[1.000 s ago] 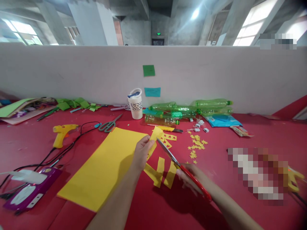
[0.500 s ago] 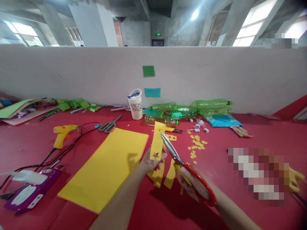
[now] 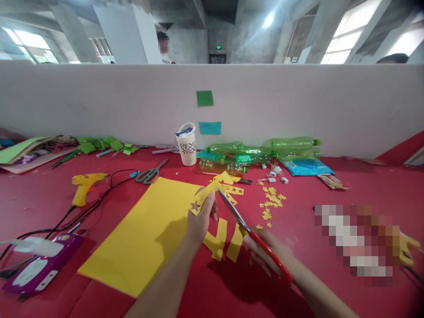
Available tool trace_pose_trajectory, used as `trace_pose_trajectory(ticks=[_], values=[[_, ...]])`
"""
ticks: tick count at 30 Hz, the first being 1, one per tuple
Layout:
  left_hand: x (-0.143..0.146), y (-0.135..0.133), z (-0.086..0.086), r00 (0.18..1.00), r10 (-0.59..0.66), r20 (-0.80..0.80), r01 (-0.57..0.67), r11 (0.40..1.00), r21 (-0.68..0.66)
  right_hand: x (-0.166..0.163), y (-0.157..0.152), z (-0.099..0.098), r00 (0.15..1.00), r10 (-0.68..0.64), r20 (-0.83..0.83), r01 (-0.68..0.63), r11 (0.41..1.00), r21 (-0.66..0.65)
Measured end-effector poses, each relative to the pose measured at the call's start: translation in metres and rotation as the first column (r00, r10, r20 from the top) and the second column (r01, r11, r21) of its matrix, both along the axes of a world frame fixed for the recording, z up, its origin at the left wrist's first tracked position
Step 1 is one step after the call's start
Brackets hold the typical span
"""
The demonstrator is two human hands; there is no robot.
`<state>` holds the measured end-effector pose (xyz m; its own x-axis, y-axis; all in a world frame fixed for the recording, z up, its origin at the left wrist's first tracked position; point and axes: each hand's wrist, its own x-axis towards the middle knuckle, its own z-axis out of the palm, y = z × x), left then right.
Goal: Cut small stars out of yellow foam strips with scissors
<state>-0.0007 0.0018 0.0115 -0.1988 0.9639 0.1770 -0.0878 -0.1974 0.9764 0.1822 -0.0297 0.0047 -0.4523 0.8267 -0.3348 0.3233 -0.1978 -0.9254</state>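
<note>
My left hand (image 3: 202,218) pinches a strip of yellow paper (image 3: 206,194) that has a star-shaped hole near its lower left end. Wrapped round the handles of red-handled scissors (image 3: 232,207) is my right hand (image 3: 265,251); the blade tips touch or nearly touch the strip's right edge. Under and beside my hands lie cut yellow paper strips (image 3: 235,243). A small pile of yellow paper stars (image 3: 272,197) is on the red table to the right. Left of my hands rests a large yellow paper sheet (image 3: 142,234).
Green plastic bottles (image 3: 291,143) and a white cup (image 3: 188,152) stand along the back wall. A yellow glue gun (image 3: 82,187), grey scissors (image 3: 150,174) and a purple power strip (image 3: 62,247) with cables are at left. A blue packet (image 3: 309,167) lies at back right.
My left hand has turned the yellow strip, so its holed end swings to the left and it lies more slanted. The scissors have shifted slightly left and down. A person appears beyond the wall.
</note>
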Motion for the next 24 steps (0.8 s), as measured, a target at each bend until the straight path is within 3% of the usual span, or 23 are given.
trace_pose_trajectory(ticks=[5,11,19,24], values=[[-0.005,0.001,-0.002,1.0,0.009,0.0,-0.009,0.999,-0.048,0.0,0.0,0.011,0.993,0.103,0.049,-0.105,0.994,0.038],[-0.007,0.003,-0.007,0.999,0.025,0.034,-0.025,1.0,-0.019,0.001,0.0,0.013,0.989,0.133,0.063,-0.134,0.991,0.013],[-0.007,0.004,-0.006,1.0,0.029,0.001,-0.029,0.999,-0.02,0.001,0.0,0.023,0.992,0.12,0.034,-0.12,0.993,-0.004],[-0.01,0.004,-0.006,0.999,0.011,-0.038,-0.011,1.0,-0.01,0.004,0.0,0.014,0.995,0.094,0.036,-0.094,0.996,-0.012]])
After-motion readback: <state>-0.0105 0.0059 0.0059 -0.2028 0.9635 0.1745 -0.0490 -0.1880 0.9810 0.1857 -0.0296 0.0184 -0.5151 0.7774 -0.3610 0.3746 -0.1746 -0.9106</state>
